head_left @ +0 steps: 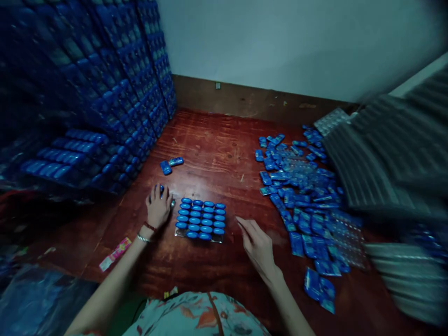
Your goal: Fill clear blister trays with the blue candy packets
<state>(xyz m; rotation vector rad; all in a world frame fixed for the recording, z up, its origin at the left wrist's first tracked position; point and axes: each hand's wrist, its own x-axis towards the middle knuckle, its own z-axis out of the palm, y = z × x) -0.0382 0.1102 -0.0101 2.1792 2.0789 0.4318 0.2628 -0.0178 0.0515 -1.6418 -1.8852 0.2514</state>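
A clear tray (178, 233) holds rows of glossy blue oval pieces (201, 219) on the red-brown table. My left hand (159, 205), with a beaded band and a bracelet at the wrist, lies left of the tray, its fingers curled over small blue pieces (161, 188). To the right of the tray and apart from it is my right hand (256, 242). Its thumb and fingers are pressed together, and whatever may be between them is too small to make out. Two blue packets (166, 167) lie beyond my left hand.
Stacked trays of blue pieces (129, 84) rise high at the left. Loose blue packets (297, 196) and clear trays (346, 238) spread over the right side, beside piled ribbed trays (395, 144). A pink strip (115, 254) lies at the front left. A wall (280, 46) stands behind.
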